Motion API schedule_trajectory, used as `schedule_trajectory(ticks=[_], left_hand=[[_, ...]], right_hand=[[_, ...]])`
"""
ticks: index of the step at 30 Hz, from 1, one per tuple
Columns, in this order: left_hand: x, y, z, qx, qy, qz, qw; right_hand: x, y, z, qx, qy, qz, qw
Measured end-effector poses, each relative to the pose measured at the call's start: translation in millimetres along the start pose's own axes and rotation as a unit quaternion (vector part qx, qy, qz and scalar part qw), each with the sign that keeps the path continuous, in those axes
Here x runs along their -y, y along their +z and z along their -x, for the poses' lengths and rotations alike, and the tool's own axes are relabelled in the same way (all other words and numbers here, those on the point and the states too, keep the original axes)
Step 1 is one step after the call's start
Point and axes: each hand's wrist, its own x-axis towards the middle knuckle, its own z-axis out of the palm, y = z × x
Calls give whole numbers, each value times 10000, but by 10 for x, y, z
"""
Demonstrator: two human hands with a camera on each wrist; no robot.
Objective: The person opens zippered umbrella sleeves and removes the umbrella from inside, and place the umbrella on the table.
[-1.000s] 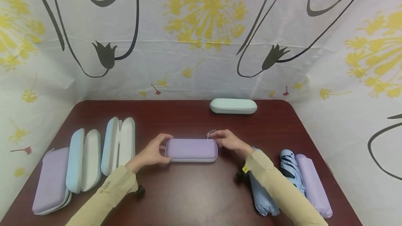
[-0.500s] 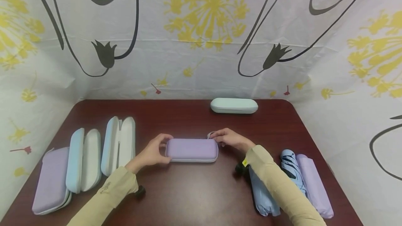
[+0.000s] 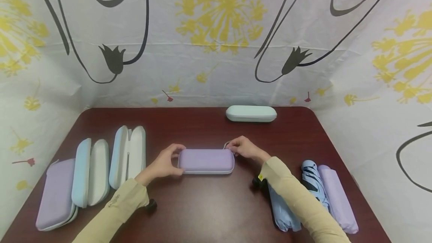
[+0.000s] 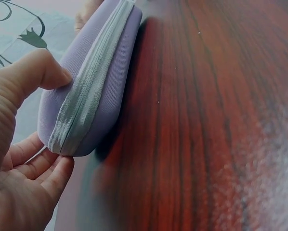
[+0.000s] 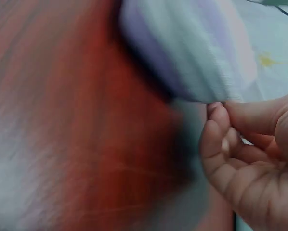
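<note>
Case: purple case flat on table, between both hands.
Axis: long axis runs fingertip to fingertip.
Left hand: thumb and fingers clasp its near end.
Right hand: pinches zipper tab at far corner.

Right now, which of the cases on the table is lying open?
The pale blue case left of the hands, nearest the held purple case; its halves are spread, showing the white lining.

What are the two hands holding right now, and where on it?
The left hand grips the purple case by its left end; the right hand pinches something at its back right corner, seemingly the zipper pull.
</note>
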Motion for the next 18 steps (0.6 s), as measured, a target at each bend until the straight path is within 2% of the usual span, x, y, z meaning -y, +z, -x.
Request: schedule_trajectory(ticks=[4, 6, 11, 15, 18], left_hand=[[1, -1, 0, 27, -44, -147, 9999], [58, 14, -14, 28, -46, -239, 9997], [41, 19, -17, -9, -34, -418, 9991], [34, 26, -13, -10, -37, -562, 9984], [26, 31, -7, -23, -22, -578, 9983]], right_hand=[[-21, 27, 3, -286, -616, 915, 9935], [-30, 5, 16, -433, -818, 1154, 9890], [-9, -60, 55, -524, -1296, 1635, 9766], [-24, -77, 96, -454, -1449, 1982, 9683], [-43, -93, 157, -458, -1420, 2116, 9659]])
